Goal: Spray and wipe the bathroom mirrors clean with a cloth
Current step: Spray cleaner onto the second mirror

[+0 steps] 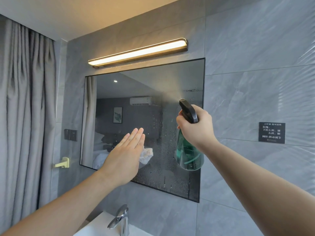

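A person stands facing a dark-framed mirror (127,99) set into a grey tiled wall (255,57), both arms raised toward it. The right hand (196,126) is wrapped around the neck of a spray bottle (189,155), fingers curled round it just below the black spray head. The bottle is clear green with some liquid in it, and it hangs tilted in front of the mirror's right side. Its nozzle points up and to the left at the glass, and a faint cone of mist spreads from it toward the upper right part of the mirror. Droplets and run marks cover the right half and lower part of the glass.

The left hand (126,154) is held flat in front of the lower middle of the mirror, fingers straight and pressed together, pointing up and to the right. A pale cloth (146,155) is bunched under the palm, between the hand and the glass, and sticks out past the hand's right edge. Whether the thumb pinches it cannot be told.

A lit light bar (138,51) is mounted on the wall just above the mirror. Below the mirror a chrome tap (121,218) stands over a white basin (95,227). A grey curtain (25,99) hangs at the left, with a dark switch plate (70,135) and a gold wall bracket (63,163) between it and the mirror. A black sign (271,132) with white lettering is fixed to the tiles on the right.
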`<state>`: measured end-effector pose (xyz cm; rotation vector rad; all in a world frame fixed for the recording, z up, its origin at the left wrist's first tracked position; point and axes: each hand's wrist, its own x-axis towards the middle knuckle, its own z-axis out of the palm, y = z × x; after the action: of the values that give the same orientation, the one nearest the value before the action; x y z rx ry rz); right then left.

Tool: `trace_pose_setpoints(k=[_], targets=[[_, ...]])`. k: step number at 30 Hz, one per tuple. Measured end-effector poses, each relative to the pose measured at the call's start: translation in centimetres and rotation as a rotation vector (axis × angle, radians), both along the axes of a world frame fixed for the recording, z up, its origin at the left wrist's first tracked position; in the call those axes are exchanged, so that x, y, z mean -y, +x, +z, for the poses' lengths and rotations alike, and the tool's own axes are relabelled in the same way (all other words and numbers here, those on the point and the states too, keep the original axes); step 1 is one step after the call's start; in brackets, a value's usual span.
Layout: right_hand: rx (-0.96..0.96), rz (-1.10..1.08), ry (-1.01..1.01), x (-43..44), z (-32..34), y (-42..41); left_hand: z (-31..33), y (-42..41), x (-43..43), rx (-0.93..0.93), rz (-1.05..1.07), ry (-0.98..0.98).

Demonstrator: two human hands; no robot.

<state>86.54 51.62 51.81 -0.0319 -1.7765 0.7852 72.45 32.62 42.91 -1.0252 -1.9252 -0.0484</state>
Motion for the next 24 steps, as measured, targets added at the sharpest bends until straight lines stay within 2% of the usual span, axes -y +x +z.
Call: trace_pose_setpoints(k=[7,14,24], targets=[[-0.002,-0.049,0.011,0.6,-2.7,0.2,-0.5,0.3,0.4,0.043,-0.104,0.021],[0.078,-0.054,-0.006,1.1,-5.2,0.1,-0.9,0.5,0.1,0.076,-0.114,0.025],[0.062,-0.057,-0.022,1.2,-6.6,0.2,-1.0,0.1,0.1,0.131,-0.076,0.008]])
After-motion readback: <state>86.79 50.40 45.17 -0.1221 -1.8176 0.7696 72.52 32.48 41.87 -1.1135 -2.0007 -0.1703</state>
